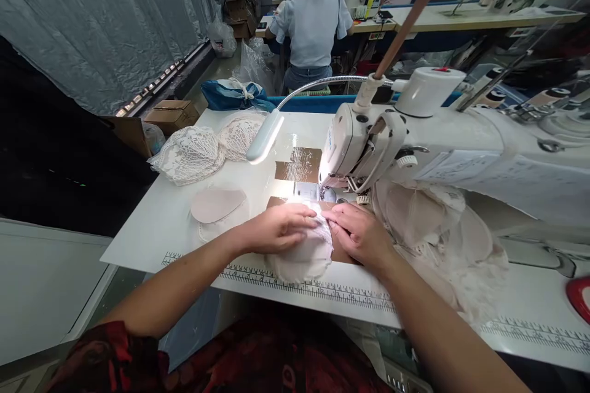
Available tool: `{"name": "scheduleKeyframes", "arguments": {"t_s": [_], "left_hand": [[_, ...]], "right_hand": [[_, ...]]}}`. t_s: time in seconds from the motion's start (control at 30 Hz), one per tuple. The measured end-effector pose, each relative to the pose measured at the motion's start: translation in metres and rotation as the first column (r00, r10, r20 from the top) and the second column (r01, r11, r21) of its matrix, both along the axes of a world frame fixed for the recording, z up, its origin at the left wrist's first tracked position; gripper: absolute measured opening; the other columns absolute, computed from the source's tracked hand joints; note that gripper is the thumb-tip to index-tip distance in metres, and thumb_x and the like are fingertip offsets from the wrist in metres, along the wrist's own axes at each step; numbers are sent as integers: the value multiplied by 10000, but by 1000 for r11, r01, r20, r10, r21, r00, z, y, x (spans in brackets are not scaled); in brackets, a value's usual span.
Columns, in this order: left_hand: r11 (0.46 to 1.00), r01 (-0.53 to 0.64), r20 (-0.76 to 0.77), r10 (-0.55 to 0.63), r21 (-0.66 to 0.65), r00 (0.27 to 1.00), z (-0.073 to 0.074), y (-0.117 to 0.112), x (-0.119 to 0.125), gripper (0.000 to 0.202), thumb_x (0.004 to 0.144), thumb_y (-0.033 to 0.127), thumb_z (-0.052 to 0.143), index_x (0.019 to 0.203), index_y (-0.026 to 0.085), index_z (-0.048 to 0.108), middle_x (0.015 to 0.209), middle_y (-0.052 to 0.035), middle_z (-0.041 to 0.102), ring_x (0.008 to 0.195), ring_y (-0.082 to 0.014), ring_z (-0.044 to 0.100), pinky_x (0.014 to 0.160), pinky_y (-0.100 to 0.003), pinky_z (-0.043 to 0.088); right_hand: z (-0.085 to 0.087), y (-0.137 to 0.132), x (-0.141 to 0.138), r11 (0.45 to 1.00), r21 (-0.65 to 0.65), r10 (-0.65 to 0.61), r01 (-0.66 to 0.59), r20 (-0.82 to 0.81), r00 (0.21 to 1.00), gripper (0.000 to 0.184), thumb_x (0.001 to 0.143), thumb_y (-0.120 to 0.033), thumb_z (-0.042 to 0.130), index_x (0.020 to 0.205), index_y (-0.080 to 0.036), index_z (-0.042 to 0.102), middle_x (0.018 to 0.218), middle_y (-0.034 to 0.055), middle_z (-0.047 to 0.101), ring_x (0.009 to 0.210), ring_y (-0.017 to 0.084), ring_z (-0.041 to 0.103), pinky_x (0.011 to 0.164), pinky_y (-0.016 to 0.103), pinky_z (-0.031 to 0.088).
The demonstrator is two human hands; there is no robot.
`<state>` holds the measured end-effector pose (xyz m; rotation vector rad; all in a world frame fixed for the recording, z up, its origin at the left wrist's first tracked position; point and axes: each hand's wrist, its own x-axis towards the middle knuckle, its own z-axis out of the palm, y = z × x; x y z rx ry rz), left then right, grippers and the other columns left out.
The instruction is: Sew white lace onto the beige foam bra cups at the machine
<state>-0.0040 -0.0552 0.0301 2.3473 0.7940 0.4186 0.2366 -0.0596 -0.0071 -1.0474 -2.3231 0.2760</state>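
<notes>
At the front of the sewing machine (343,141), the left hand (281,228) lies flat on the pale fabric cup (302,264), while the half-curled right hand (359,232) touches its edge, grip unclear; even pressure should limit puckering.

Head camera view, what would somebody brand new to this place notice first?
Probably the big white sewing machine filling the right side, with a glowing lamp left of its head. Front and center, the left hand lies on a pale fabric piece, with the right hand at its right edge. Lacy pieces stand out toward the far left of the white table.
</notes>
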Motion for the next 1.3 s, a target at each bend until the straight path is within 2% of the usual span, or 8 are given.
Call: {"name": "scheduleKeyframes", "arguments": {"t_s": [0.17, 0.37, 0.53, 0.67, 0.8, 0.9, 1.1, 1.3], "left_hand": [[948, -318, -39, 319, 29, 947, 1, 17, 2, 451, 820, 258, 575, 1261, 163, 565, 1241, -119, 601, 1135, -263, 555, 942, -394, 466], [881, -231, -157, 181, -413, 971, -1, 35, 9, 194, 733, 294, 663, 846, 136, 658, 683, -6, 599, 580, -127, 523, 500, -219, 359], [710, -37, 180, 228, -703, 957, -7, 35, 7, 336, 642, 366, 787, 754, 119, 588, 750, -24, 584, 656, -114, 529, 571, -219, 387], [618, -84, 224, 404, -781, 887, -11, 34, -2, 444, 586, 374, 822, 684, 147, 454, 683, 15, 528, 607, -92, 504, 570, -215, 383], [752, -421, 222, 586, -507, 779, 0, 30, -20, 284, 720, 310, 696, 739, 172, 449, 645, 51, 456, 574, -80, 454, 556, -205, 360], [743, -665, 240, 661, -74, 711, 13, 16, -23, 86, 822, 248, 563, 800, 181, 513, 695, 22, 507, 647, -114, 501, 615, -237, 412], [949, -231, -98, 256, 213, 962, -2, -16, 19, 233, 888, 226, 482, 1068, 145, 606, 1124, -115, 639, 1057, -240, 580, 932, -388, 483], [960, -24, -224, 89, 279, 970, -16, -14, 39, 361, 878, 213, 497, 1219, 110, 559, 1285, -142, 561, 1206, -262, 504, 1015, -412, 445]], "right_hand": [[-1, -3, -2, 995, -22, 100, -98, 76, 992, 291, 815, -81, 511, 998, -193, 708, 814, 59, 626, 796, 193, 509, 719, 316, 430], [-3, -1, 0, 995, -46, 95, -90, 135, 986, 275, 843, -100, 523, 1003, -209, 718, 805, 58, 587, 809, 194, 477, 717, 310, 412], [-4, 0, 0, 995, -46, 94, -89, 115, 989, 254, 870, -122, 509, 973, -197, 728, 809, 64, 602, 806, 191, 474, 711, 307, 407], [-4, 0, 1, 995, -39, 100, -96, 110, 989, 270, 840, -85, 521, 976, -202, 724, 805, 58, 599, 800, 186, 474, 703, 301, 398], [-3, -1, 1, 995, -32, 100, -97, 117, 988, 280, 809, -60, 531, 957, -206, 719, 784, 48, 583, 785, 179, 475, 686, 292, 387], [-2, -2, 0, 995, -39, 97, -93, 121, 988, 268, 800, -50, 524, 911, -202, 716, 784, 47, 591, 789, 180, 480, 687, 295, 385], [1, -3, 0, 996, -24, 92, -91, 66, 994, 230, 736, -49, 501, 789, -178, 684, 733, 44, 617, 764, 188, 490, 717, 316, 396], [1, -3, 2, 998, -7, -60, 63, 193, 979, 362, 755, -59, 470, 1039, -145, 678, 865, 74, 658, 814, 215, 508, 753, 330, 386]]}}
